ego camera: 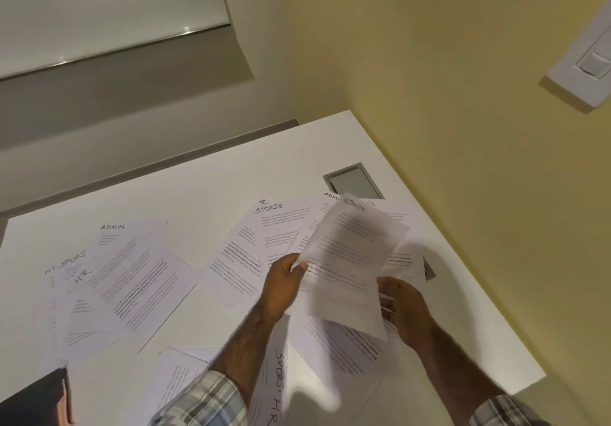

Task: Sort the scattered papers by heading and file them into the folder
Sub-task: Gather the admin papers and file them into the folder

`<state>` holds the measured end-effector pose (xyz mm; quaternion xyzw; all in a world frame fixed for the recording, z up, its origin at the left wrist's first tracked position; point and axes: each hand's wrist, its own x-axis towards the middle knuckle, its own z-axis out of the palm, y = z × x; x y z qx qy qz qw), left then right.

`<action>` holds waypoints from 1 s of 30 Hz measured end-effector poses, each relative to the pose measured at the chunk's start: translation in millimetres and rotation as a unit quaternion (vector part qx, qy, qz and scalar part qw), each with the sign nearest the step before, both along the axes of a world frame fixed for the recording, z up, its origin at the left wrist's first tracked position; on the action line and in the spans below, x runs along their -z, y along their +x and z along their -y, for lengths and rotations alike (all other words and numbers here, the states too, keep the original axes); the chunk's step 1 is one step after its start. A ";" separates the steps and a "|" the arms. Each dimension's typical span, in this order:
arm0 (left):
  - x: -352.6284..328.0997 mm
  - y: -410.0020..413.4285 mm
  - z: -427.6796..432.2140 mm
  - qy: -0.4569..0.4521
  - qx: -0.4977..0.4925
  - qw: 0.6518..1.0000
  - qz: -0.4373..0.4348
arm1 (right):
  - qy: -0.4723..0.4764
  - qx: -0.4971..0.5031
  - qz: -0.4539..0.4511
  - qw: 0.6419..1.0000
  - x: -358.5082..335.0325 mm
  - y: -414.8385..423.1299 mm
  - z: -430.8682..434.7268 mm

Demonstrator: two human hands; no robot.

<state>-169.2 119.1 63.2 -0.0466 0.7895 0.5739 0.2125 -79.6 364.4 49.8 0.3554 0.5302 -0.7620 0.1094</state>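
Observation:
Printed papers with handwritten headings lie scattered over the white table (211, 177). An ADMIN sheet (132, 260) and HR and SPORTS sheets (71, 280) lie at the left. A SPORTS sheet (274, 224) lies in the middle. One more, marked SPORTS and HR (274, 382), lies near the front under my left forearm. My left hand (284, 285) pinches the left edge of a blurred sheet (350, 260) lifted above the pile. My right hand (405, 310) grips the same sheet's lower right edge. A dark folder (36, 399) shows at the bottom left corner.
A grey cable hatch (355, 182) is set into the table beyond the papers. A yellow wall (463, 128) runs along the table's right edge and carries a white switch (588, 65). A window blind (99, 12) hangs at the upper left.

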 end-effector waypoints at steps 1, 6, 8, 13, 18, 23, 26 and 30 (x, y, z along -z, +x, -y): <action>-0.2 -4.5 -0.8 0.004 0.015 1.000 0.007 | -0.020 0.027 0.004 0.999 1.9 1.4 -2.4; 4.8 -23.8 -16.3 -0.076 0.038 0.996 -0.014 | 0.045 0.082 0.043 0.995 6.4 -3.6 -6.3; 12.9 -31.1 -18.3 -0.176 0.031 0.982 -0.054 | 0.093 0.099 0.051 0.989 5.4 -5.7 -8.8; 25.4 -48.1 -20.6 -0.378 0.090 0.921 -0.035 | 0.134 0.099 0.059 0.984 1.2 -1.4 -25.2; 31.9 -60.1 -30.8 -0.413 0.083 0.907 -0.006 | 0.153 0.101 0.068 0.981 1.2 5.6 -35.8; 38.8 -62.1 -33.7 -0.384 0.033 0.922 0.038 | 0.161 0.099 0.069 0.980 0.0 9.0 -34.4; 34.8 -59.7 -27.4 -0.308 0.016 0.950 0.052 | 0.157 0.081 0.056 0.983 -2.2 5.9 -30.2; 21.0 -47.0 -16.9 -0.229 -0.006 0.973 0.014 | 0.138 0.083 0.047 0.986 -4.1 -2.1 -20.4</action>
